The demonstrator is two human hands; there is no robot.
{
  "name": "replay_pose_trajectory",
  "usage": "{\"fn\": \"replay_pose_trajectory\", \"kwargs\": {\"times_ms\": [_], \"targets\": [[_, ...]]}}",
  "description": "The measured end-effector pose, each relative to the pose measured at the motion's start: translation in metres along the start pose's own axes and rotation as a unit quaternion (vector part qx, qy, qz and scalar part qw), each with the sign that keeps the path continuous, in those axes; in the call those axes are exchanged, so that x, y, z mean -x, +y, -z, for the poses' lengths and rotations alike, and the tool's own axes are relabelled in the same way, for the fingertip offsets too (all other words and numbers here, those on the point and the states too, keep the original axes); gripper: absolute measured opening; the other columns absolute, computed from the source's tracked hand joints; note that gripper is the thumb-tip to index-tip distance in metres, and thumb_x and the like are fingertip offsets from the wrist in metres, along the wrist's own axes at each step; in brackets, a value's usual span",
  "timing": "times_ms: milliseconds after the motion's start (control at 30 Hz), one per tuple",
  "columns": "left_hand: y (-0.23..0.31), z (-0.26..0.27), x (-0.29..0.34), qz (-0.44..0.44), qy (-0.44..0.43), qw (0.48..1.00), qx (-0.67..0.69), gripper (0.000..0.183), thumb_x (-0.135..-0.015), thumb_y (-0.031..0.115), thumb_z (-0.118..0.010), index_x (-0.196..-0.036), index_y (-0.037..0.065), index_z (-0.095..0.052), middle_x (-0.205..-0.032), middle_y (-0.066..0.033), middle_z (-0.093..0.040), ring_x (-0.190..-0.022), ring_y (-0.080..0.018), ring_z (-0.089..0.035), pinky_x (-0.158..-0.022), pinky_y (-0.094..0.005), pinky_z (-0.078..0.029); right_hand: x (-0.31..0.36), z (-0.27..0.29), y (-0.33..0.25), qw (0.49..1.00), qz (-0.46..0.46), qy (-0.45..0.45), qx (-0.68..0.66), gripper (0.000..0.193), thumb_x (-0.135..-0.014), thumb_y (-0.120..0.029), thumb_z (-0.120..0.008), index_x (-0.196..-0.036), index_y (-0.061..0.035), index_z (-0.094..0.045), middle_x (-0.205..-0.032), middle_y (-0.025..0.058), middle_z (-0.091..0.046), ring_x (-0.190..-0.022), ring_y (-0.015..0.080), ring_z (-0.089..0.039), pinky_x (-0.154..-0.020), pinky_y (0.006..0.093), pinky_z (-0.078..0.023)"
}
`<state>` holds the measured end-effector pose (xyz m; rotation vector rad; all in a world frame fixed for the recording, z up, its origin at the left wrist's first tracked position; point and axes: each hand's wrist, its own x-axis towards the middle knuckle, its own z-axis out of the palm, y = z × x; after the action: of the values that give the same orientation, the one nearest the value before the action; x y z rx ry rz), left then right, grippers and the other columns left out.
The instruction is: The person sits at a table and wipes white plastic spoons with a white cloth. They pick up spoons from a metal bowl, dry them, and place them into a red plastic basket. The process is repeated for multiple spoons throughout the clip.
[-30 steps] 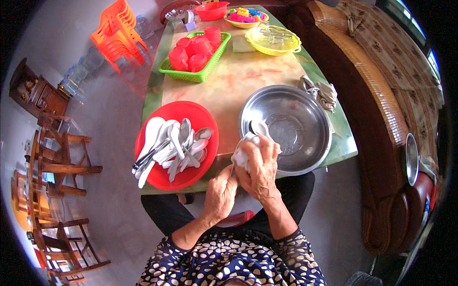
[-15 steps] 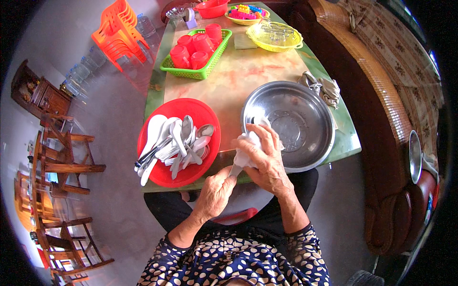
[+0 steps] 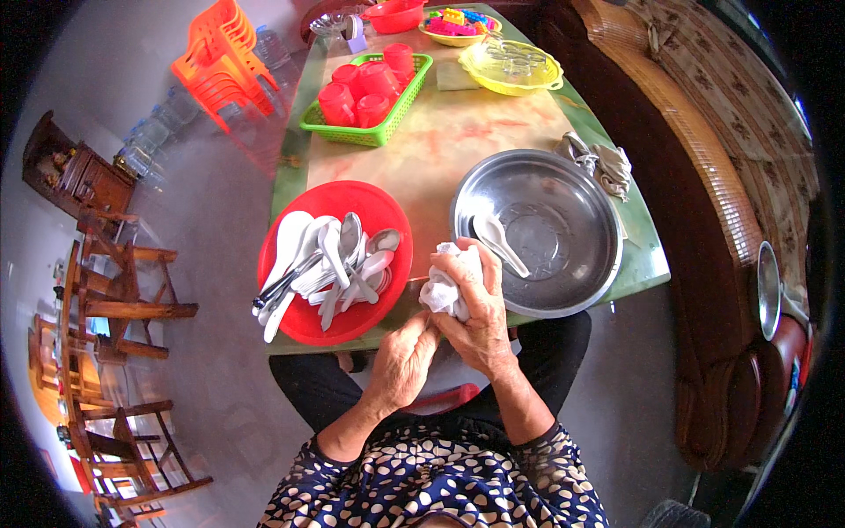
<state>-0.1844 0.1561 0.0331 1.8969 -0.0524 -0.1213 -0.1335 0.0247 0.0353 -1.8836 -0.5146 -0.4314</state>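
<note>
My right hand (image 3: pixel 476 317) is wrapped round a crumpled white cloth (image 3: pixel 445 289) at the table's near edge. Against it, my left hand (image 3: pixel 403 361) is closed with thumb and fingers pinched; the utensil between them is hidden by the cloth and fingers now. Left of my hands sits a red plate (image 3: pixel 396 295) heaped with white spoons (image 3: pixel 290 242) and metal spoons (image 3: pixel 350 231). To the right stands a steel basin (image 3: pixel 598 255), wet inside, with one white soup spoon (image 3: pixel 498 244) lying in it.
Farther up the table are a green basket (image 3: pixel 387 128) of red cups (image 3: pixel 378 79), a yellow basket (image 3: pixel 556 79) with glasses, a bowl of toy bricks (image 3: pixel 458 19) and a red basin (image 3: pixel 392 16). A grey cloth (image 3: pixel 609 167) lies beyond the steel basin. Orange chairs (image 3: pixel 220 70) are stacked at left.
My right hand and the cloth have slid down and left to meet my left hand, covering the flat grey handle that showed between them. The white spoon in the basin is uncovered.
</note>
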Motion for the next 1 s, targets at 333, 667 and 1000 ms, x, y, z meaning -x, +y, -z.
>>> {"fn": "replay_pose_trajectory", "kwargs": {"times_ms": [333, 667, 1000], "targets": [[0.017, 0.018, 0.010, -0.017, 0.010, 0.996, -0.089, 0.029, -0.094, 0.017, -0.046, -0.117, 0.001, -0.053, -0.065, -0.0111, -0.052, -0.056, -0.0165, -0.050, -0.055, -0.0300, -0.041, -0.022, 0.020, 0.007, 0.996, 0.017, -0.089, -0.019, 0.058, -0.059, 0.000, -0.071, -0.113, -0.0123, -0.055, -0.101, 0.0121, -0.059, -0.095, 0.0313, -0.059, -0.080, 0.0362, -0.050], [0.002, 0.008, 0.012, 0.016, 0.055, 0.997, 0.049, 0.029, -0.094, 0.020, -0.047, -0.114, -0.001, -0.053, -0.064, 0.0034, -0.043, -0.056, -0.0042, -0.040, -0.048, -0.0213, -0.033, -0.017, -0.023, 0.015, 0.949, -0.154, 0.165, -0.219, 0.035, -0.082, -0.012, -0.063, -0.113, -0.0026, -0.050, -0.089, 0.0104, -0.063, -0.079, 0.0198, -0.063, -0.071, 0.0302, -0.050], [-0.008, 0.007, 0.000, -0.069, 0.147, 0.981, -0.102, 0.032, -0.096, 0.014, -0.038, -0.122, -0.004, -0.047, -0.087, -0.0138, -0.059, -0.072, -0.0184, -0.056, -0.066, -0.0307, -0.046, 0.011, -0.052, -0.015, 0.899, -0.270, 0.070, -0.336, 0.024, -0.084, -0.005, -0.058, -0.107, -0.0014, -0.053, -0.098, 0.0043, -0.056, -0.088, 0.0122, -0.052, -0.076, 0.0259, -0.044]]}}
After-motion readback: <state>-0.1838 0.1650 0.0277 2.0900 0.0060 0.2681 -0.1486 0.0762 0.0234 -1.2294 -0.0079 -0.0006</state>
